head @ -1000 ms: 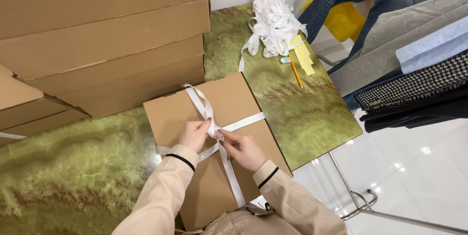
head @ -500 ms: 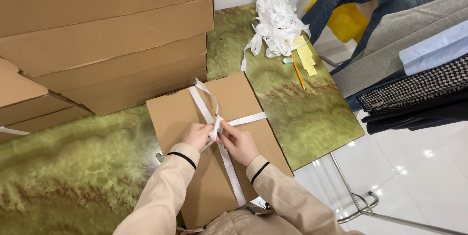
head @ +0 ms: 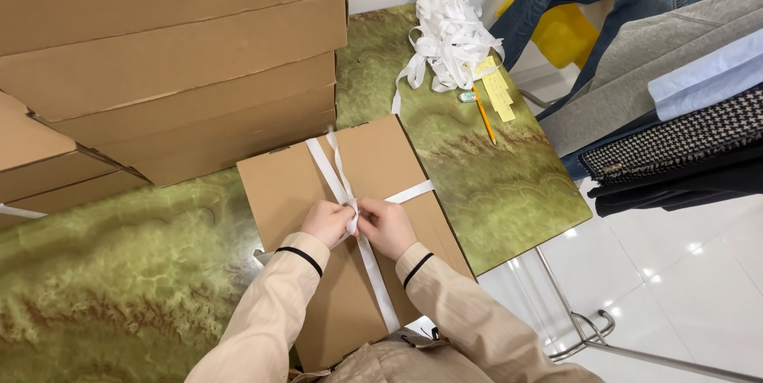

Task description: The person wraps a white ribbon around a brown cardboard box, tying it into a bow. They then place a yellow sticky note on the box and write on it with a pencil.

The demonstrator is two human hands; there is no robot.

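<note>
Head view: cardboard stack (head: 175, 57) just behind ribboned box (head: 381, 160), ribbon heap (head: 449, 33) beyond.

Bright, even overhead light, soft shadows, glare spots on the white floor (head: 675, 272), sharp focus throughout.

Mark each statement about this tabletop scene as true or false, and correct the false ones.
1. Both hands, the left hand and the right hand, pinch the white ribbon where its bands cross on the flat cardboard box. True.
2. The pencil lies on top of that box. False: it lies on the green marbled table, beside the yellow paper slips.
3. A loose pile of white ribbon sits at the table's far end. True.
4. The stacked cardboard boxes stand to the right of the tied box. False: they stand to its left and behind it.
</note>
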